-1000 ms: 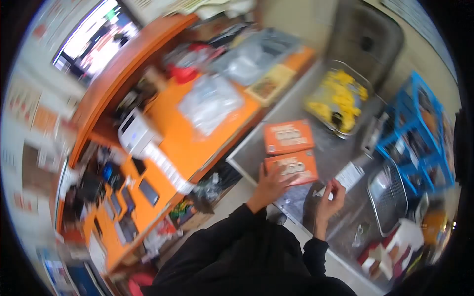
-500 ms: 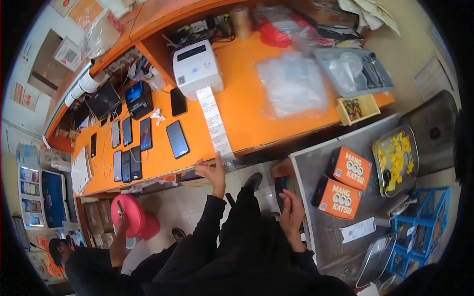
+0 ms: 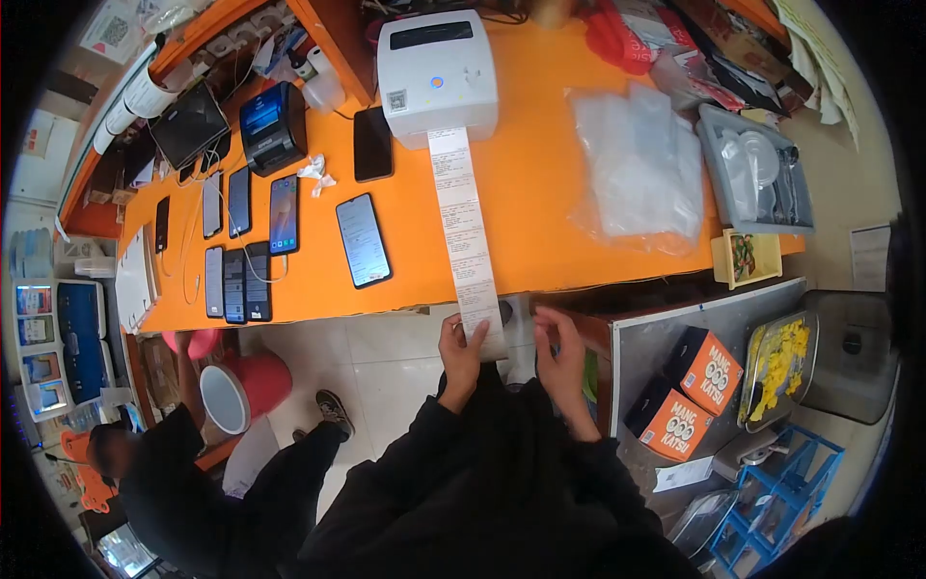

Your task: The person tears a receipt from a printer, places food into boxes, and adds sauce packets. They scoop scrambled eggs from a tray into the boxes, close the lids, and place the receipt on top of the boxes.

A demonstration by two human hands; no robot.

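Observation:
A white label printer (image 3: 444,87) stands on the orange counter with a long strip of printed labels (image 3: 463,227) running out of its front and over the counter's edge. My left hand (image 3: 459,369) pinches the strip near its lower end, thumb on top. To the right of the strip, my right hand (image 3: 567,372) is held up with bent fingers apart and nothing in it. A phone with a lit screen (image 3: 366,241) lies left of the strip, and a dark phone (image 3: 373,145) is beside the printer.
Several phones with cables (image 3: 239,280) lie at the left of the counter (image 3: 405,280). Clear plastic bags (image 3: 637,169) and a grey tray (image 3: 748,164) are on its right. Orange boxes (image 3: 675,425) sit on a side table. At left, another person (image 3: 193,482) bends near a red bucket (image 3: 253,386).
My left hand has closed on the label strip. My right hand has risen towards it. The other person's red lid has come off the bucket, and the view has moved closer to the counter.

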